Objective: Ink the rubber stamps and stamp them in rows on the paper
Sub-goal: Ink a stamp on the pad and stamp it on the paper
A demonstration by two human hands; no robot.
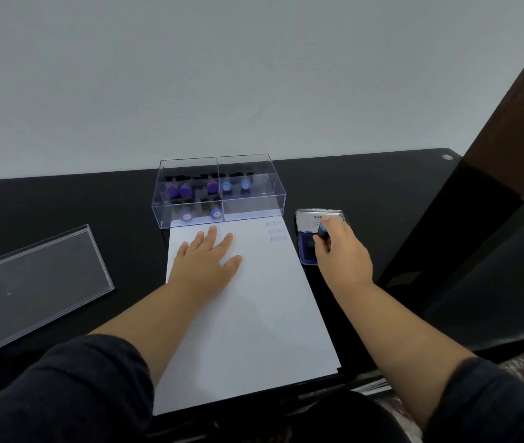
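Head camera shows your left hand lying flat with fingers spread on the white paper, pinning it to the black table. Your right hand curls its fingers round a blue-handled stamp, set down on the open ink pad just right of the sheet. Three faint blue prints sit stacked at the paper's top right corner (the wording is too blurred to read). Beyond the sheet, a clear box holds purple and blue stamps; its lid lies well left.
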